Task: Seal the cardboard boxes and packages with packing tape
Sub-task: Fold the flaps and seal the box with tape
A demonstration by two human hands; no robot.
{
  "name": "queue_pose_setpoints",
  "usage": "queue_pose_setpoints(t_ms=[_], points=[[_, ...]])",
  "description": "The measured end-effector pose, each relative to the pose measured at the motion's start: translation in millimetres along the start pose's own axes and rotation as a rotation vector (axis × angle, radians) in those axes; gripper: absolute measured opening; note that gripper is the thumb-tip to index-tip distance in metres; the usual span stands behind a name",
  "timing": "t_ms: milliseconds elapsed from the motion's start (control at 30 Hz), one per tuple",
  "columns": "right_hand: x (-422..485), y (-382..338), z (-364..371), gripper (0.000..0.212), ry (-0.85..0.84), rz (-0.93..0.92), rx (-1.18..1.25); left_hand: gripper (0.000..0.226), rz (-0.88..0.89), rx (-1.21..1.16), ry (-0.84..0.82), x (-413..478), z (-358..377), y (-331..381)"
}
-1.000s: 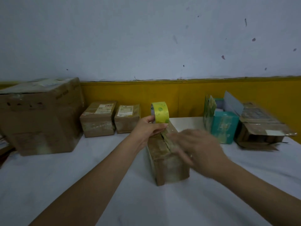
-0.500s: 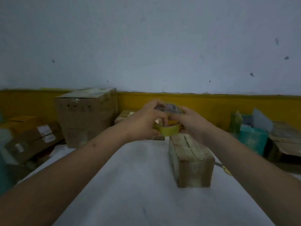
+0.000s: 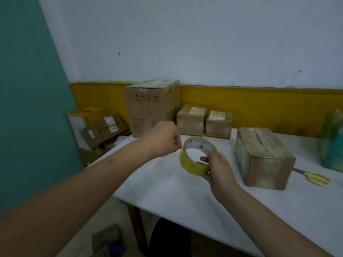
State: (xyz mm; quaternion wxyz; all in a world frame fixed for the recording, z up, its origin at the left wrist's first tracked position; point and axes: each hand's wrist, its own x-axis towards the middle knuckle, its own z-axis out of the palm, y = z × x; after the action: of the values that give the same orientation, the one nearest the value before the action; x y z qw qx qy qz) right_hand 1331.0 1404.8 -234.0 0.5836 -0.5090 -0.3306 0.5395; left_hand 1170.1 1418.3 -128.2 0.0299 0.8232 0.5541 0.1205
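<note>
1. The right hand (image 3: 220, 169) has its grip closed on the tape roll (image 3: 187, 163), one fingertip showing inside the ring. It holds the roll above the tabletop (image 3: 167, 191).
2. The left hand (image 3: 163, 138) hovers just beside the roll's far rim with its fingers curled as if to pinch. I cannot tell whether its grip has the tape end.
3. The step is likely freeing the tape end. Next, a strip must be drawn out and carried right to the box (image 3: 263, 156), along its top seam.
4. Scissors (image 3: 315, 178) lie just beyond that box for cutting.
</note>
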Motion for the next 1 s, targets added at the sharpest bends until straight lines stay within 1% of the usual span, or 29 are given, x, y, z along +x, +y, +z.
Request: queue_pose_setpoints(t_ms=[67,167,300,367,400,433,533,567,667,700,767,833,933,1000], points=[[-10,10,-1,0.014,-0.048,0.058,0.002,0.011,0.024,0.054,0.004,-10,-5,-4],[-29,20,-4,0.015,-0.172,0.155,-0.059,0.009,0.087,0.098,-0.018,-25,-19,-10],[-63,42,4,0.018,-0.420,0.323,-0.075,0.009,0.116,0.066,-0.184,-37,-28,-13],[-80,57,8,0.025,-0.517,0.394,-0.086,0.010,0.169,0.145,-0.290,-41,-20,-10],[-86,65,9,0.027,-0.537,0.428,-0.075,0.012,0.203,0.203,-0.329,-42,-13,-8],[-92,72,9,0.028,-0.539,0.472,-0.054,0.016,0.230,0.257,-0.355,-43,-5,-6],[-108,96,2,0.025,-0.496,0.608,-0.034,0.041,0.237,0.332,-0.405,-46,23,-3],[-112,106,-1,0.025,-0.487,0.637,-0.052,0.040,0.240,0.329,-0.440,-46,33,-1],[-121,136,-11,0.027,-0.464,0.746,-0.029,0.015,0.263,0.316,-0.554,-47,59,8],[-122,144,-13,0.026,-0.453,0.779,0.007,0.012,0.277,0.323,-0.578,-46,68,10],[-121,155,-15,0.026,-0.428,0.799,0.061,0.014,0.290,0.341,-0.608,-45,82,15],[-119,164,-13,0.031,-0.415,0.789,0.073,0.015,0.288,0.352,-0.632,-41,92,17],[-118,177,-4,0.052,-0.424,0.762,0.052,0.017,0.309,0.377,-0.646,-35,96,18],[-118,183,1,0.064,-0.441,0.756,0.066,0.018,0.344,0.397,-0.612,-33,98,16]])
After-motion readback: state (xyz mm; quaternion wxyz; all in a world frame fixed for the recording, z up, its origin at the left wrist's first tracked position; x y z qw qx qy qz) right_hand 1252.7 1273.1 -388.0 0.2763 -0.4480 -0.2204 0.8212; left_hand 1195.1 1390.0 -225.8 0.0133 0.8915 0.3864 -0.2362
